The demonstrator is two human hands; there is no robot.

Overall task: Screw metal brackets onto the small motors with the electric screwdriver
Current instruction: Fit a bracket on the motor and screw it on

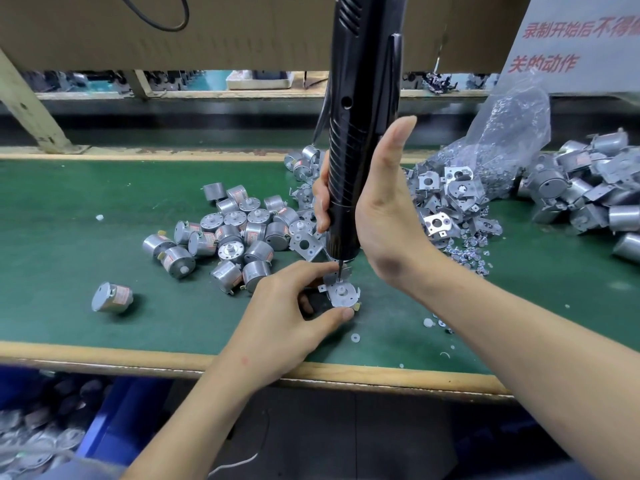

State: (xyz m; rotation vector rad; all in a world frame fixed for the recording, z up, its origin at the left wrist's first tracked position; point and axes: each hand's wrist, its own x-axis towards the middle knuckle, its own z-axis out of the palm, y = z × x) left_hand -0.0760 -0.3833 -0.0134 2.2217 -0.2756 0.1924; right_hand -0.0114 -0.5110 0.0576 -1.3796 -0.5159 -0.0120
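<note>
- Tool: electric screwdriver (349, 168), black plastic with a ribbed barrel. Long axis near vertical, bit pointing down onto the bracket (350, 298).
- Bracket is a thin stamped grey metal plate with bent tabs, lying flat on a motor (342, 291). Motor body mostly hidden; its pale shaft stub points up.
- Right hand (384, 209): fingers curled round the lower barrel, thumb straight up alongside.
- Left hand (287, 306): thumb and forefinger pinch the motor, which sits on the table (69, 237) near its front edge.
- Table surface is a matte green mat with a worn wooden edge strip.
- Loose motors (235, 233), silver cylinders with printed labels, heaped left of the tool.
- Loose brackets (446, 202) spill from a clear plastic bag (502, 133) to the right.
- Cardboard sheet (242, 29) overhead.
</note>
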